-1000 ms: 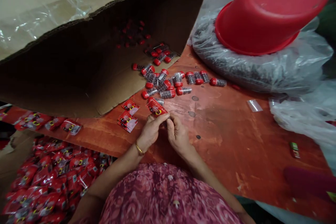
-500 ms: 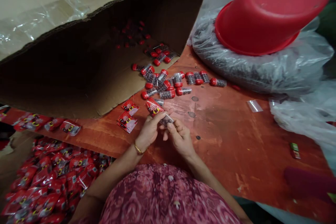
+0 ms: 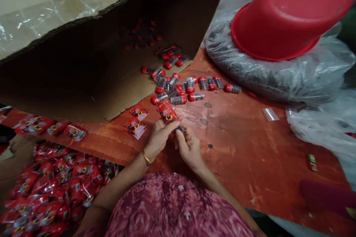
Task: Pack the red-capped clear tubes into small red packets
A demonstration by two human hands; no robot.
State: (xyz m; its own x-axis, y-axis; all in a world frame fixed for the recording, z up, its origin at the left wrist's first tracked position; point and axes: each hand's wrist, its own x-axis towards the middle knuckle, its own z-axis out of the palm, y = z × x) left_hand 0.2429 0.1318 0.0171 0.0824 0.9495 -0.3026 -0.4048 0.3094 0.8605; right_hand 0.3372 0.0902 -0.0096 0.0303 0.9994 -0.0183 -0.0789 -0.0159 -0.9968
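Note:
My left hand [image 3: 159, 136] pinches a small red printed packet [image 3: 166, 112] by its lower end, just above the red-brown table [image 3: 244, 144]. My right hand [image 3: 188, 146] sits right beside it, fingers closed on a small clear vial of dark beads [image 3: 181, 128] at the packet's mouth. Several more red-capped vials [image 3: 178, 89] lie scattered a little farther away, spilling out of an open cardboard box [image 3: 83, 44]. Two flat red packets [image 3: 135, 126] lie on the table left of my hands.
An upturned red plastic basin [image 3: 289, 14] rests on a clear plastic bag of dark beads [image 3: 278, 74] at the back right. A heap of filled red packets [image 3: 50, 192] lies low at the left. A small clear bag [image 3: 270, 114] and a green item [image 3: 312, 162] lie on the right.
My hands have stayed together at the same spot. The vial in my right hand has come up against the packet's open end, and the packet has tilted slightly.

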